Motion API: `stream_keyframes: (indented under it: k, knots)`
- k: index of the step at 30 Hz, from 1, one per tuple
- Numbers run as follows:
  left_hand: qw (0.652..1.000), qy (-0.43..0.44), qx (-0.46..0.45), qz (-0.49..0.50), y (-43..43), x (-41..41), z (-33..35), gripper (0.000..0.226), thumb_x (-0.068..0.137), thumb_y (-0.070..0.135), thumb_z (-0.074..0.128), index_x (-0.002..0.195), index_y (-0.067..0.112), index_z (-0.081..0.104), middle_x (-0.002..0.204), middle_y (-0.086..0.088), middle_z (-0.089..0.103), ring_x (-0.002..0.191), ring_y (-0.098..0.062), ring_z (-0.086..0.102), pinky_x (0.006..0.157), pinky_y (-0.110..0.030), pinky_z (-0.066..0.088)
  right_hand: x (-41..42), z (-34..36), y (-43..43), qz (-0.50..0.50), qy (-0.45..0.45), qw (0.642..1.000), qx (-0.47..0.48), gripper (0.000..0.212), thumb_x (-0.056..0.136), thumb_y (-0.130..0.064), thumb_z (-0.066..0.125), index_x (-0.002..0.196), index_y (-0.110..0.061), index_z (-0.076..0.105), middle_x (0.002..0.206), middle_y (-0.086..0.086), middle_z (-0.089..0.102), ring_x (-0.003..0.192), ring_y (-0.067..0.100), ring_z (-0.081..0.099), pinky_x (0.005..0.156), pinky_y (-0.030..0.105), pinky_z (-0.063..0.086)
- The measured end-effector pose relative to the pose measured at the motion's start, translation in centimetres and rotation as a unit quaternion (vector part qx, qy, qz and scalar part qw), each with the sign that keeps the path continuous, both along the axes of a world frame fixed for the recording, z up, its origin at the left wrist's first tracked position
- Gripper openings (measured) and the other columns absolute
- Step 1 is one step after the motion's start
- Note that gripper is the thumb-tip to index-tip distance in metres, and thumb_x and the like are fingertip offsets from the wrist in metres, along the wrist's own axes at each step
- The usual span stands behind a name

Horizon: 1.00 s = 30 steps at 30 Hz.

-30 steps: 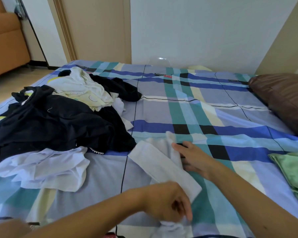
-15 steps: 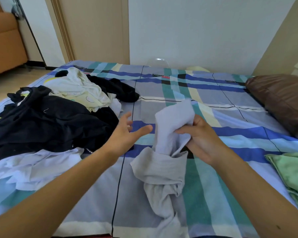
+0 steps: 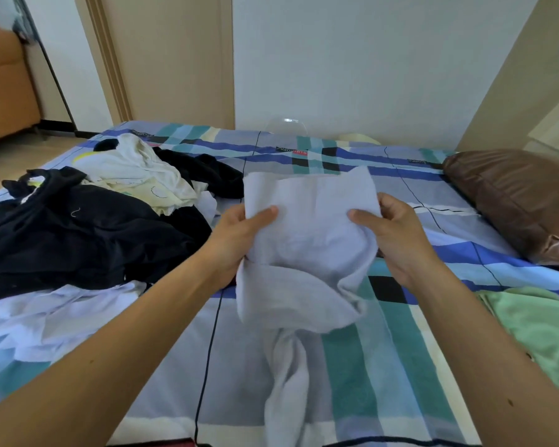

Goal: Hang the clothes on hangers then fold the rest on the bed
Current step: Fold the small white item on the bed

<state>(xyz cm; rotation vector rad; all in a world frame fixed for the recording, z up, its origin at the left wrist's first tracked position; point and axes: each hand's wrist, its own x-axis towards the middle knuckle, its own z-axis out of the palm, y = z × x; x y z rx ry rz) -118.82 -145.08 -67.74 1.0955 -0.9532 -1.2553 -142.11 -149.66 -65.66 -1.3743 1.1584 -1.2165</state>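
A pale white garment [image 3: 307,250] is lifted above the plaid bed [image 3: 352,366], its upper part spread flat and its lower part hanging twisted down to the sheet. My left hand [image 3: 239,240] grips its left edge, thumb on the front of the cloth. My right hand [image 3: 397,233] grips the right edge the same way. To the left lies a heap of black clothes [image 3: 78,233] with a cream garment [image 3: 136,175] on top and a white garment [image 3: 55,317] in front.
A brown pillow [image 3: 513,201] lies at the right side of the bed. A green cloth [image 3: 536,330] sits at the right edge near me. Walls and a door frame stand behind the bed; an orange sofa [image 3: 0,85] is at the far left.
My right hand lifted the white garment off the bed. My left hand let go of its lower end, rose and took the left edge, so the cloth is now spread between both hands.
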Motion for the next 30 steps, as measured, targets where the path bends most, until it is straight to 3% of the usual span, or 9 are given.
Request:
stream_keyframes:
  k: [3, 6, 9, 12, 14, 18, 22, 26, 30]
  knots:
    - [0.995, -0.061, -0.014, 0.079, 0.2, -0.8, 1.1, 0.025, 0.094, 0.021, 0.069, 0.117, 0.012, 0.07, 0.104, -0.005, 0.077, 0.097, -0.026, 0.074, 0.082, -0.04, 0.061, 0.8, -0.1, 0.5, -0.013, 0.021, 0.999, -0.046, 0.017, 0.09, -0.006, 0.071, 0.103, 0.002, 0.062, 0.1, 0.019, 0.071, 0.082, 0.021, 0.065, 0.073, 0.041, 0.053]
    - [0.991, -0.093, -0.036, 0.086, 0.9, -2.1, 2.2, 0.021, 0.093, 0.018, 0.07, 0.113, 0.014, 0.07, 0.103, -0.007, 0.076, 0.096, -0.025, 0.073, 0.083, -0.043, 0.06, 2.6, 0.8, 1.9, 0.021, 0.055, 0.987, -0.153, 0.016, 0.09, -0.007, 0.071, 0.093, 0.001, 0.058, 0.088, 0.02, 0.062, 0.074, 0.019, 0.056, 0.068, 0.033, 0.047]
    - [0.994, -0.096, -0.046, 0.025, 1.9, -3.2, 3.6, 0.024, 0.092, 0.032, 0.07, 0.107, 0.014, 0.073, 0.105, -0.017, 0.074, 0.101, -0.035, 0.071, 0.088, -0.057, 0.056, 4.4, 0.8, 3.6, 0.071, 0.097, 0.971, -0.207, 0.021, 0.089, -0.008, 0.072, 0.083, -0.016, 0.054, 0.077, -0.002, 0.055, 0.071, 0.01, 0.051, 0.066, 0.019, 0.042]
    - [0.993, -0.091, -0.069, -0.03, 3.3, -3.7, 4.7, 0.045, 0.085, 0.05, 0.071, 0.11, 0.013, 0.072, 0.103, -0.013, 0.076, 0.1, -0.027, 0.073, 0.085, -0.044, 0.059, 5.1, 0.5, 4.8, 0.101, 0.129, 0.959, -0.233, 0.025, 0.089, -0.011, 0.073, 0.087, -0.029, 0.056, 0.091, 0.0, 0.06, 0.083, 0.014, 0.059, 0.074, 0.021, 0.048]
    - [0.989, -0.112, -0.088, -0.026, 3.7, -3.5, 4.7, 0.047, 0.081, 0.044, 0.071, 0.112, 0.01, 0.069, 0.099, -0.012, 0.076, 0.096, -0.024, 0.074, 0.08, -0.039, 0.061, 5.0, 0.5, 4.9, 0.139, 0.147, 0.947, -0.248, 0.021, 0.089, -0.011, 0.074, 0.097, -0.027, 0.062, 0.097, 0.002, 0.06, 0.087, 0.017, 0.059, 0.079, 0.021, 0.049]
    - [0.981, -0.158, -0.11, 0.006, 3.0, -2.6, 4.2, 0.021, 0.096, 0.013, 0.065, 0.116, 0.009, 0.066, 0.103, -0.014, 0.074, 0.096, -0.025, 0.074, 0.08, -0.039, 0.062, 4.4, 0.5, 4.7, 0.162, 0.07, 0.961, -0.211, 0.03, 0.082, -0.014, 0.07, 0.112, -0.017, 0.069, 0.105, -0.005, 0.064, 0.091, 0.012, 0.061, 0.086, 0.032, 0.054]
    - [0.964, -0.227, -0.14, 0.002, 2.1, -2.7, 6.3, 0.016, 0.099, 0.015, 0.06, 0.112, 0.011, 0.069, 0.104, -0.009, 0.076, 0.095, -0.02, 0.074, 0.089, -0.045, 0.06, 3.6, 0.1, 3.7, 0.045, -0.039, 0.988, -0.142, 0.057, 0.073, -0.027, 0.075, 0.127, -0.025, 0.056, 0.117, -0.003, 0.06, 0.107, 0.013, 0.061, 0.084, 0.024, 0.052]
    - [0.928, -0.311, -0.199, -0.047, 1.4, -4.3, 10.9, 0.041, 0.086, 0.027, 0.062, 0.104, -0.009, 0.064, 0.103, -0.029, 0.068, 0.09, -0.029, 0.071, 0.088, -0.058, 0.055, 1.8, 0.1, 2.8, 0.134, -0.108, 0.985, -0.026, 0.091, 0.061, -0.042, 0.085, 0.141, -0.018, 0.049, 0.13, 0.002, 0.067, 0.118, 0.017, 0.065, 0.09, 0.03, 0.053]
    - [0.89, -0.37, -0.265, -0.034, 0.3, -6.2, 15.5, 0.042, 0.081, 0.025, 0.058, 0.096, -0.014, 0.061, 0.1, -0.033, 0.065, 0.08, -0.024, 0.064, 0.084, -0.054, 0.053, 0.5, 0.4, 3.6, 0.193, -0.16, 0.968, 0.018, 0.047, 0.077, -0.032, 0.073, 0.121, -0.021, 0.064, 0.112, -0.001, 0.076, 0.103, 0.016, 0.072, 0.083, 0.03, 0.058]
